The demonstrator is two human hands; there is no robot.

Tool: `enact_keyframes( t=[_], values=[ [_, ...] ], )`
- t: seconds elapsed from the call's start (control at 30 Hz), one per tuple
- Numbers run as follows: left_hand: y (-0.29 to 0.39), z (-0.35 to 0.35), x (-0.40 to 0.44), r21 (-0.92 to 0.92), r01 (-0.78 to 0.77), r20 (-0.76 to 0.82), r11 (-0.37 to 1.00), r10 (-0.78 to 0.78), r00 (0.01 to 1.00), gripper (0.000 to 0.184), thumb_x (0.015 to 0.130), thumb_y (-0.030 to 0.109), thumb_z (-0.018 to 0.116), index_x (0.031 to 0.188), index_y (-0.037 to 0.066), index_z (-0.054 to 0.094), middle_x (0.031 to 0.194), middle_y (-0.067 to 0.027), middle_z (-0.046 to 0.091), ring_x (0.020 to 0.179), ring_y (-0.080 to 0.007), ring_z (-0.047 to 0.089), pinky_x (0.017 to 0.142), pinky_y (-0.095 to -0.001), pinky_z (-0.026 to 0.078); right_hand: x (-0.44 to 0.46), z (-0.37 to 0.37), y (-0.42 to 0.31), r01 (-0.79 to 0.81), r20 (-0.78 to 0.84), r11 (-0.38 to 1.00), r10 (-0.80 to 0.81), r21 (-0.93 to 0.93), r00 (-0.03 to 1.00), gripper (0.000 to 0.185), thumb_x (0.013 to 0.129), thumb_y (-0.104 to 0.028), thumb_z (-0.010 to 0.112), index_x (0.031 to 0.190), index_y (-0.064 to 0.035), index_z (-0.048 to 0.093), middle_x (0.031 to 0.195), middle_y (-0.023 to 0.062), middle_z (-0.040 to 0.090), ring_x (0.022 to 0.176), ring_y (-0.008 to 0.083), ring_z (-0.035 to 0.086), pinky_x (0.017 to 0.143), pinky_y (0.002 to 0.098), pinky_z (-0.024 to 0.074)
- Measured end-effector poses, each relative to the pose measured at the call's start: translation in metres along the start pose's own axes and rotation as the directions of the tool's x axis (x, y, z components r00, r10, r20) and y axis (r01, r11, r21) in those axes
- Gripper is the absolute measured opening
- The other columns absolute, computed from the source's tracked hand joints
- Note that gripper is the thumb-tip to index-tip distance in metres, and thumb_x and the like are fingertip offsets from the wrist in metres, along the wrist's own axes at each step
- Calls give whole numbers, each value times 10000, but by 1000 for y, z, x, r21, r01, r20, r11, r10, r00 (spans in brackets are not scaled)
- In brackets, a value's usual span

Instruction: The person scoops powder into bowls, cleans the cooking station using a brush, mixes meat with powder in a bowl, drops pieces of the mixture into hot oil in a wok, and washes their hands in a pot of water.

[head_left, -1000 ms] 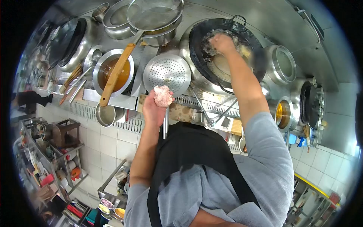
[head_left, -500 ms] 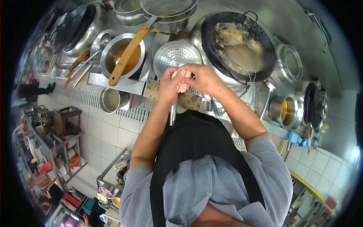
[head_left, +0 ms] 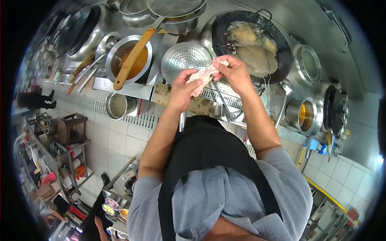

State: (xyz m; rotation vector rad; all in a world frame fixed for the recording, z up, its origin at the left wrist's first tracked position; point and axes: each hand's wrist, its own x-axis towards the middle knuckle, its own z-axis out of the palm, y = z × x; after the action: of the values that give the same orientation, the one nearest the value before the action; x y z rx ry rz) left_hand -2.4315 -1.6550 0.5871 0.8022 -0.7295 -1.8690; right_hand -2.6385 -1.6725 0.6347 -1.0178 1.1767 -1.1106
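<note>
A pale pink piece of raw meat is stretched between my two hands, above the counter's front edge. My left hand pinches its lower left end, and my right hand holds its upper right end. Just beyond it lies a round perforated skimmer, its handle pointing toward me. To the right, a black wok holds bubbling oil with golden pieces frying. A wire strainer rests in the wok, its handle over the near rim.
A bowl of brown liquid stands left, with a wooden-handled sieve across it. Pots and an orange-filled container stand right. A steel shelf rack is at the lower left. Another person's arm shows at the bottom left.
My right hand has come back from the wok to the meat. The bunched meat is now pulled out long between both hands. The other person's arm has come into view at the bottom left.
</note>
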Motion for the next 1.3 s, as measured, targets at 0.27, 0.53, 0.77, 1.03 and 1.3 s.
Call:
enact_keyframes(
  t=[0.27, 0.53, 0.77, 1.03, 1.3],
  values=[
    [-7, 11, 2, 356, -119, -12, 927, 132, 991, 344, 877, 1, 714, 1183, -8, 559, 1043, -100, 668, 843, -122, 645, 670, -255, 529, -5, 10, -1, 180, 248, 802, -41, -570, 968, 263, 908, -155, 745, 1106, 9, 691, 828, 38, 683, 679, 95, 617, 601, 266, 507],
    [-19, -15, 12, 345, 18, -24, 939, -10, 1000, 210, 925, 61, 696, 1113, 17, 611, 1012, -72, 684, 783, -83, 629, 602, -230, 499, 9, -31, -21, -32, 114, 956, 68, -291, 991, 179, 942, -87, 665, 1090, 2, 712, 761, 47, 679, 565, 79, 577, 512, 236, 473],
    [-11, 26, 21, 156, -74, -59, 985, 84, 995, 229, 947, 100, 688, 1154, 35, 611, 1023, -69, 696, 812, -114, 657, 588, -256, 518, 5, -7, -12, -3, 236, 928, 98, -373, 967, 216, 956, -120, 653, 1109, 18, 719, 752, 39, 676, 570, 90, 589, 545, 250, 484],
    [-10, 0, 23, 20, -32, -141, 999, 35, 989, 267, 949, 77, 678, 1194, 7, 600, 1002, -106, 709, 806, -140, 679, 610, -268, 539, 3, -45, -21, -126, 200, 987, 104, 100, 974, 157, 985, -114, 650, 1070, 5, 706, 815, 50, 652, 628, 101, 576, 580, 264, 510],
    [-4, -12, 11, -140, -54, -124, 989, 36, 992, 253, 1010, 138, 569, 1232, 17, 586, 1118, -148, 684, 939, -203, 679, 685, -299, 532, 55, -119, -33, -73, -176, 946, 17, -317, 984, 388, 1013, -375, 571, 970, -15, 708, 676, 79, 600, 666, 158, 585, 598, 346, 476]
  ],
)
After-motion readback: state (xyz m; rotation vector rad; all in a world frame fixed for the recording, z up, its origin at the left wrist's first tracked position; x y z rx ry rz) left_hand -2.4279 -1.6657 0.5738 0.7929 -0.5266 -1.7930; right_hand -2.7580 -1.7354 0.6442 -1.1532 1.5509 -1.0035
